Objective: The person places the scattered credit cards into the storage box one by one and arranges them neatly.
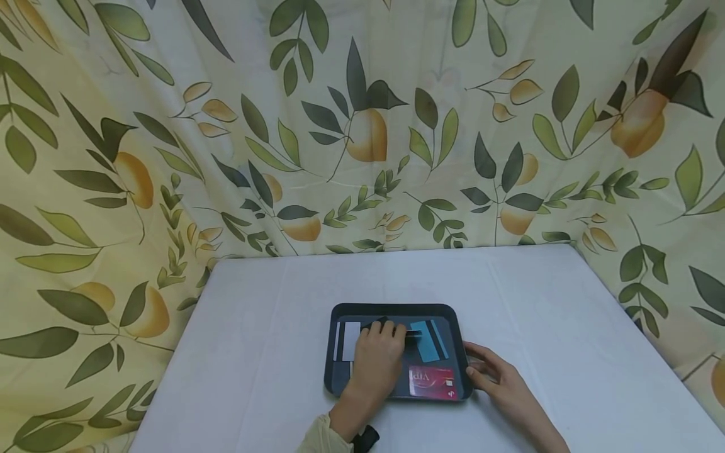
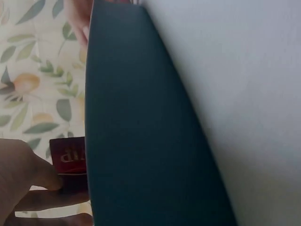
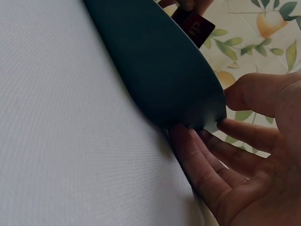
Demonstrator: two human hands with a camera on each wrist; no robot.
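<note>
My left grip (image 1: 376,360) pinches a dark red rectangular card (image 2: 70,157); my right grip (image 1: 500,379) holds a dark rounded-corner tray (image 1: 394,309). I'd brace it gently.

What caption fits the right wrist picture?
Right hand holds a dark tray by its edge; beyond, left hand holds a dark red card.

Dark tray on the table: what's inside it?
In the tray lie a white card, a blue card and a red card. The left hand holds another card over it. Whatever lies beneath that hand is covered, so I can't tell.
</note>
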